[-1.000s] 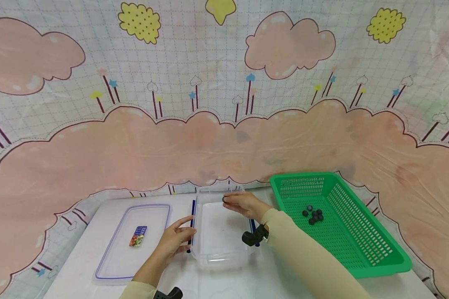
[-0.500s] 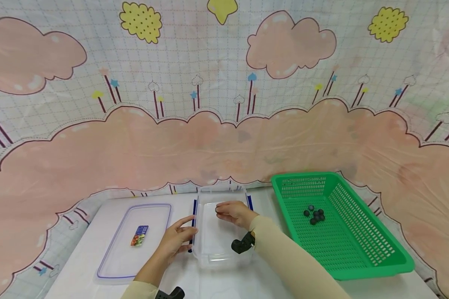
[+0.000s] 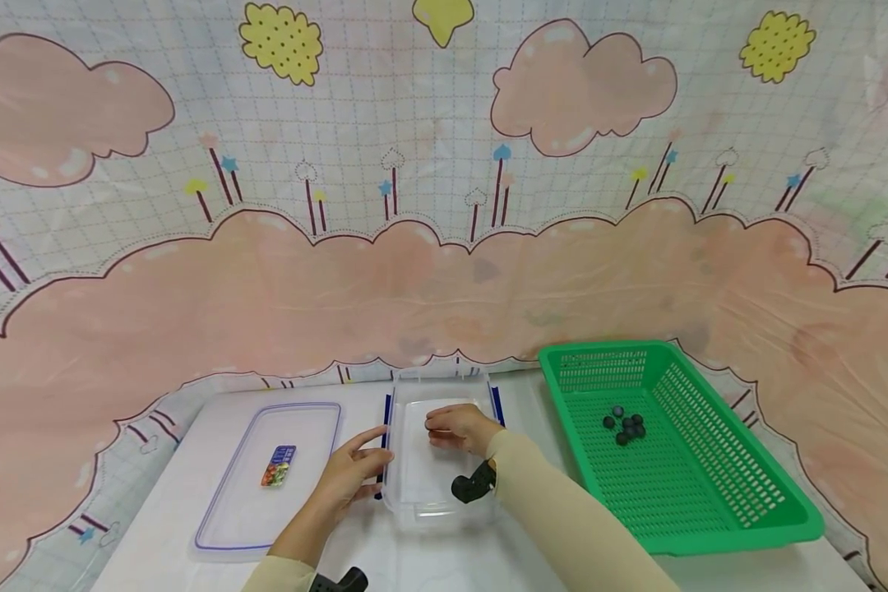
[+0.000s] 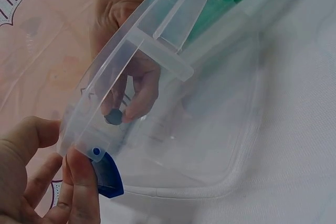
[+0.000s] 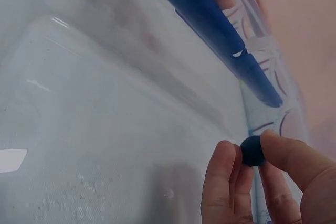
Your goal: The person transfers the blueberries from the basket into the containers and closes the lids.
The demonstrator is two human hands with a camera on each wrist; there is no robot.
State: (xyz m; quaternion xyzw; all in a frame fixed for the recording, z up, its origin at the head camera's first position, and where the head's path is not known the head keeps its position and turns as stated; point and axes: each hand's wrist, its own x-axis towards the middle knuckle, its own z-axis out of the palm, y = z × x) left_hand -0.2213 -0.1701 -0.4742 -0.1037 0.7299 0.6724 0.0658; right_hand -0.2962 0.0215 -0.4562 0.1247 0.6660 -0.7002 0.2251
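A clear plastic box with blue side latches stands in the middle of the white table. My left hand grips its left rim, fingers beside the blue latch. Over the inside of the box, my right hand pinches a dark blueberry between thumb and fingertips. Through the clear wall, the left wrist view also shows this berry close to the left side. To the right, a green basket bears several more blueberries on its mesh floor.
A clear lid with a blue seal lies left of the box, with a colourful label on it. A patterned cloth hangs behind the table. The basket's near end reaches the table's right front.
My right hand has moved left and nearer to me over the box, carrying the blueberry, and then slowed. My left hand stays on the rim.
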